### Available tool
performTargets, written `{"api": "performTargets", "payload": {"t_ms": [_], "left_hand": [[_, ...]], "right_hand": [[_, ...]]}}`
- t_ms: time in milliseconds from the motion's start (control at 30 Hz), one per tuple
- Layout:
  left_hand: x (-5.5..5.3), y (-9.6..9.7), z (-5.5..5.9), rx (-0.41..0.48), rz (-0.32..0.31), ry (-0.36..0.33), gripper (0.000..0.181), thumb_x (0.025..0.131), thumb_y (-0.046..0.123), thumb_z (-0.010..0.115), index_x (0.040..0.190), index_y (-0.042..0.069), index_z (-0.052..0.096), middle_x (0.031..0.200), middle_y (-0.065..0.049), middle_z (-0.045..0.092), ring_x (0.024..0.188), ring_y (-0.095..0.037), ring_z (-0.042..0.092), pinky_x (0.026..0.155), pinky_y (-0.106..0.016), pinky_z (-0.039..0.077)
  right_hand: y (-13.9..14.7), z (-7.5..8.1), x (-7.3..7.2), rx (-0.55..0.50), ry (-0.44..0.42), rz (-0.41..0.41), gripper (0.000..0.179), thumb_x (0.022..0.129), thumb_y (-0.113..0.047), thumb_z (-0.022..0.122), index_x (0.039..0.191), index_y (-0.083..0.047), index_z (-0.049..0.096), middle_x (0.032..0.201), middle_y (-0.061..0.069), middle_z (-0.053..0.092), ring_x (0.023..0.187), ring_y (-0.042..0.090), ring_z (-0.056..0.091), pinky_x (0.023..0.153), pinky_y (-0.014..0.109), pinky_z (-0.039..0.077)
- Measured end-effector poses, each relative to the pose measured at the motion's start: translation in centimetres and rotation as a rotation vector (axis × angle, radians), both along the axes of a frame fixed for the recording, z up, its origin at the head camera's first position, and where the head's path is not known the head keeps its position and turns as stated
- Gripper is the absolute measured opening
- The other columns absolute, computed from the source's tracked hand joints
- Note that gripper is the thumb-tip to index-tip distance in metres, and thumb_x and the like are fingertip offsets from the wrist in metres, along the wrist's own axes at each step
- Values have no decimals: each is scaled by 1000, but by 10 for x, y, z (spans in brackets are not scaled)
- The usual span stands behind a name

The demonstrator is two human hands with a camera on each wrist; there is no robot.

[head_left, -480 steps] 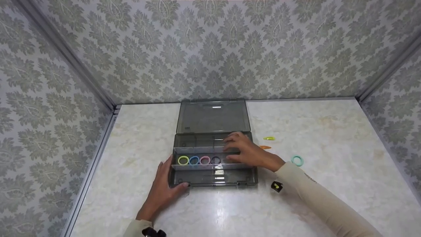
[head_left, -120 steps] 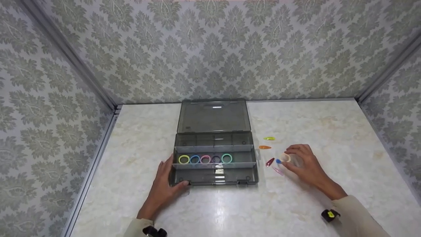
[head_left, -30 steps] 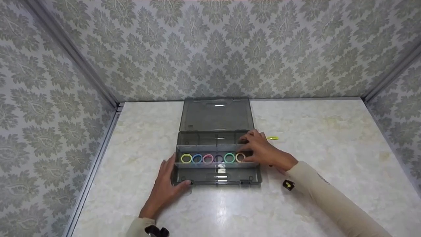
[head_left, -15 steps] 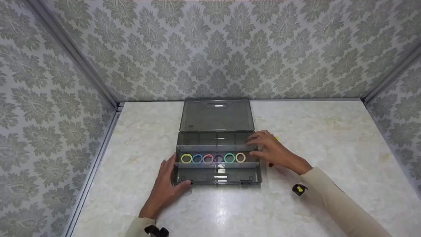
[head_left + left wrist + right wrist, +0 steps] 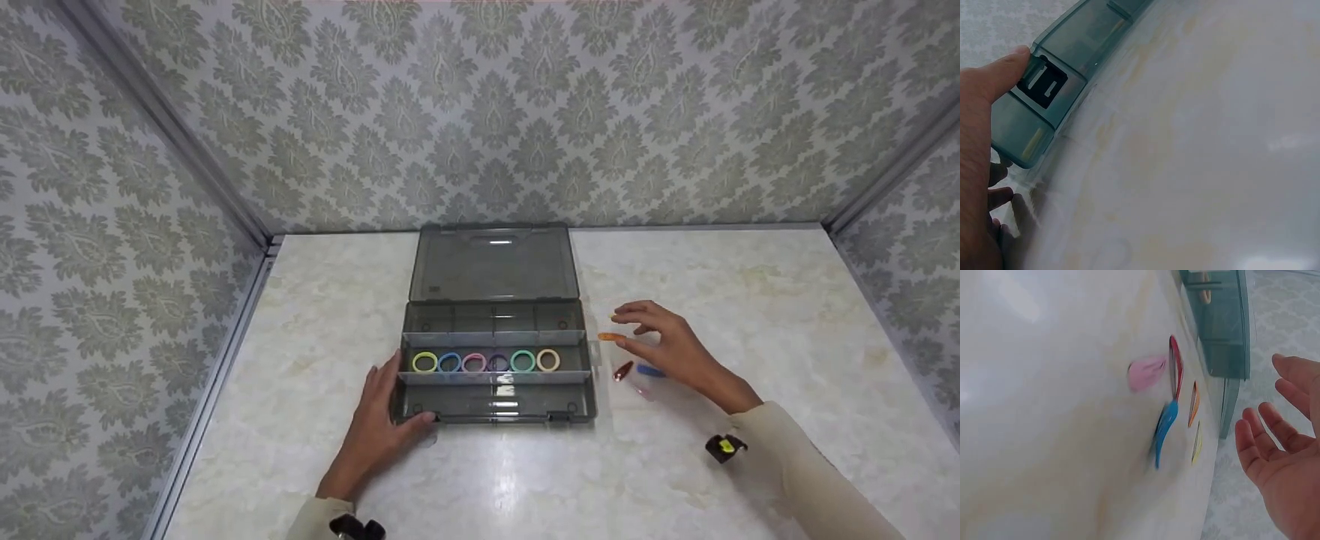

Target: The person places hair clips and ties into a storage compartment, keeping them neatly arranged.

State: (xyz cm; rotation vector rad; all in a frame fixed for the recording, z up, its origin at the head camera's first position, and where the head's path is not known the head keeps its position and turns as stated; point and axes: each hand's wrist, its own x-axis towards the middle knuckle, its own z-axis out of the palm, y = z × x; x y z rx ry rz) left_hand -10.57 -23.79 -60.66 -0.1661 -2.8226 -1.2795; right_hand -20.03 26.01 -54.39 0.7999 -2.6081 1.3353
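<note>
A dark translucent organizer box (image 5: 495, 397) lies with its lid (image 5: 495, 262) folded back. In its middle row stand several hair ties: yellow (image 5: 424, 361), blue (image 5: 450, 363), pink (image 5: 474, 363), dark purple (image 5: 498, 363), teal (image 5: 523, 361) and peach (image 5: 548, 360). My left hand (image 5: 375, 427) holds the box's front left corner, thumb over the front rim beside the black latch (image 5: 1044, 84). My right hand (image 5: 667, 345) hovers right of the box, fingers loosely bent with nothing between them. Beneath and beside it lie snap hair clips: orange (image 5: 1194, 404), yellow (image 5: 1197, 443), red (image 5: 1176, 368), blue (image 5: 1165, 427) and pink (image 5: 1147, 372).
The box's back row (image 5: 472, 316) and front row (image 5: 465, 401) run along either side of the hair ties. A pale marbled table (image 5: 787, 330) spreads around the box. Patterned panels (image 5: 495, 112) stand behind and at both sides.
The teal and then the peach hair tie have come off the table into the middle row. My right hand has drawn back rightward over the clips; my left hand stays at the corner.
</note>
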Motion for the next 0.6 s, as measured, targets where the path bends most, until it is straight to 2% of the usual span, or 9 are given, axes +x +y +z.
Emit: {"api": "performTargets", "payload": {"t_ms": [200,400,600], "left_hand": [[1,0,1,11,-3,-3,116,90,60,86,178,21,21,180,-13,31,168,-51,9,131,-74,15],[1,-1,1,20,-32,53,115,91,54,87,178,17,22,179,-15,31,168,-49,13,134,-68,13],[1,-1,-1,19,-23,46,115,91,56,87,178,19,22,179,-14,32,167,-52,11,132,-72,15]], "right_hand": [[25,-5,10,34,-22,-65,33,95,-1,85,128,-2,80,136,18,71,123,23,69,90,39,66],[44,-11,22,60,-57,-125,31,97,-5,86,127,-3,81,136,12,72,123,7,64,92,24,61],[56,-23,33,41,-52,-156,26,97,-3,84,123,-1,82,132,13,73,121,8,63,91,13,54]]}}
